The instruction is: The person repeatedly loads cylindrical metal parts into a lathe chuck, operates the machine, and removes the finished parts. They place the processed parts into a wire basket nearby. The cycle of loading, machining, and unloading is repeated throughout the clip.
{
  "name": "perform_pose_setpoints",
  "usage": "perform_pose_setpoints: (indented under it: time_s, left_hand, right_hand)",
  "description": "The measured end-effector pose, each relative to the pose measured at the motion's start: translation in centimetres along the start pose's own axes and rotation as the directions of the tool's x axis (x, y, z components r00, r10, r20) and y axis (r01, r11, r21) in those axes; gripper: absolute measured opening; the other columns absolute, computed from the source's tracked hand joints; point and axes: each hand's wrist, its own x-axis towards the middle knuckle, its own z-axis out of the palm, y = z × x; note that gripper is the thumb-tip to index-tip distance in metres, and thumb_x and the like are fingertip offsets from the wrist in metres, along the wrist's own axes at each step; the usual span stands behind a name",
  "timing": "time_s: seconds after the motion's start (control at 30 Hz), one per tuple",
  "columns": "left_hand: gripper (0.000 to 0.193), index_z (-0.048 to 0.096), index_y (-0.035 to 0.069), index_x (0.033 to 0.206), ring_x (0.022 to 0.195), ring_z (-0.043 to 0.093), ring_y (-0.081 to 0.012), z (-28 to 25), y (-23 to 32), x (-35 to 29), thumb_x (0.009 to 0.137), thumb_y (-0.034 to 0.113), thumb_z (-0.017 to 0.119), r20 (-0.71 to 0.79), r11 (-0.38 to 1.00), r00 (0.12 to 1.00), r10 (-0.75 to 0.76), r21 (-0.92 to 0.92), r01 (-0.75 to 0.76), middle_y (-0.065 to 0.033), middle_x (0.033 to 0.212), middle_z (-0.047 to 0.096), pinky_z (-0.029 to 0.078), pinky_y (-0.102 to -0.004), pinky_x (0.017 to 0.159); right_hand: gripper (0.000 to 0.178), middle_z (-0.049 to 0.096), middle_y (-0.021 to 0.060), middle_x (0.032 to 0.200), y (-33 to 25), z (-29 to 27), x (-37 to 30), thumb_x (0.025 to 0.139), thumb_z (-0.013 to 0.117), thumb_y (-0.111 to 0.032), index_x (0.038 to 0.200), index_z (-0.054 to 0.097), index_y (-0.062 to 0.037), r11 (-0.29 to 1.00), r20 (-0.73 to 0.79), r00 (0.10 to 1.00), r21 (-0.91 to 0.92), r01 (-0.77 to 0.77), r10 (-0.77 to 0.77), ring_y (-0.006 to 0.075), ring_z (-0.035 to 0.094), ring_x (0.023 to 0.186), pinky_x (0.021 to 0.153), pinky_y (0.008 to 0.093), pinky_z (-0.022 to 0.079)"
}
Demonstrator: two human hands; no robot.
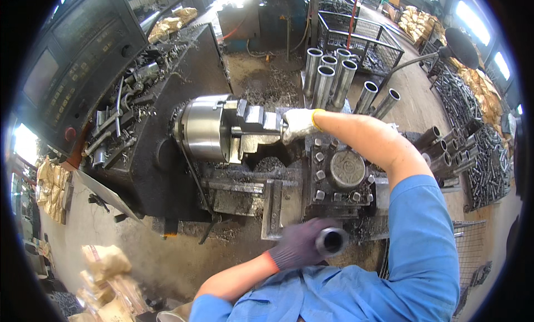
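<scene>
My left hand [300, 245], in a dark knit glove, is wrapped round a short metal tube [332, 241] close to my body. The tube's open end faces up and is slightly blurred. My right hand [299, 125], in a white glove with a yellow cuff, is closed at the outer end of the stepped jaws [254, 117] of a lathe chuck [204, 128]. What its fingers grip there is hidden. Just below that hand stands the square tool post [347, 169], with a round cap and several bolts.
Several upright steel tubes [324, 82] stand behind the tool post, and darker tubes [439, 155] lie to the right. The lathe headstock [161, 110] carries loose tools and chips. A control panel [78, 71] rises at left. A wire bin [384, 46] stands behind; paper sacks [108, 266] lie lower left.
</scene>
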Motion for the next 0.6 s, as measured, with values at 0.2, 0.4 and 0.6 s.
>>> perform_pose_setpoints:
  time_s: [0.2,0.4,0.6]
  left_hand:
    - [0.051,0.068,0.003,0.123,0.099,0.075,-0.0216,-13.7,-2.9,1.7,0.079,0.014,0.092,-0.749,0.974,0.654,-0.105,-0.210,-0.084,-0.0094,0.111,0.078,0.061,-0.0383,0.093]
    - [0.045,0.074,0.005,0.111,0.096,0.079,-0.0280,-17.5,-7.0,6.6,0.078,0.030,0.093,-0.662,0.897,0.745,-0.082,0.277,0.345,-0.0144,0.100,0.080,0.061,-0.0411,0.085]
    - [0.037,0.069,0.002,0.107,0.098,0.077,-0.0179,-9.1,-4.7,2.5,0.078,0.006,0.092,-0.566,0.988,0.810,-0.150,-0.121,0.099,-0.0083,0.103,0.078,0.063,-0.0339,0.087]
  right_hand:
    - [0.047,0.078,0.0108,0.090,0.9,1.0,1.3,0.072,0.092,-0.022,0.110,0.075,-0.0001,0.958,0.117,0.992,0.272,-0.086,0.055,0.0199,0.071,0.076,0.064,0.0354,0.056]
    - [0.085,0.076,0.0239,0.116,2.7,-0.8,0.0,0.067,0.092,-0.036,0.137,0.064,0.0023,0.998,0.112,0.992,0.008,0.060,-0.060,0.0313,0.074,0.105,0.098,0.0417,0.058]
    - [0.037,0.079,0.0081,0.090,1.3,-2.7,0.1,0.085,0.087,-0.031,0.108,0.081,-0.0022,0.996,0.406,0.914,0.070,-0.052,0.019,0.0183,0.073,0.078,0.058,0.0347,0.056]
